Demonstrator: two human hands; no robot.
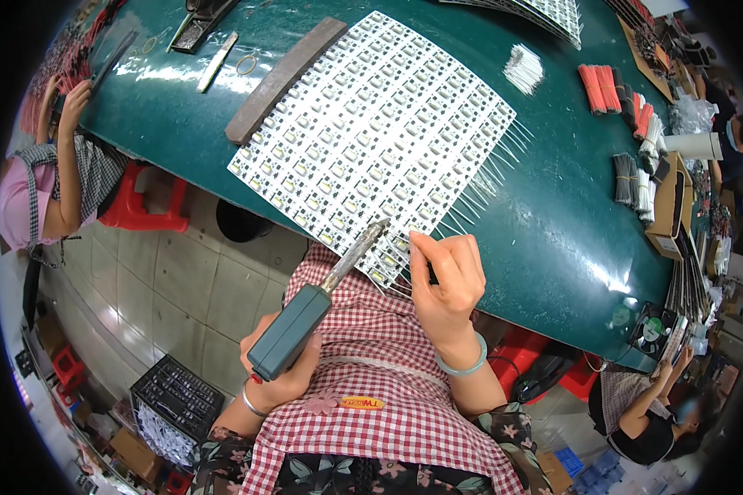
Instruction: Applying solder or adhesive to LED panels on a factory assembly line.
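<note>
My left hand [299, 375] is wrapped round the dark green handle of a soldering iron [292, 328]. The iron's thick, shiny tip rests on or just above the near corner of a white panel of small circuit boards [371, 124], with rows of components. Beside that tip, my right hand [447, 285] is closed in a pinch at the panel's right edge. What lies between its fingertips is too small to make out. Thin white wires [504, 153] stick out along the panel's right side. The panel's near corner juts over the table edge towards my checked apron.
A dark metal bar [285, 78] lies along the panel's left edge. Loose white wires [523, 69] and red wire bundles [599, 89] lie on the green table [553, 223]. A small fan [654, 328] stands at the right. Other people sit at left and right.
</note>
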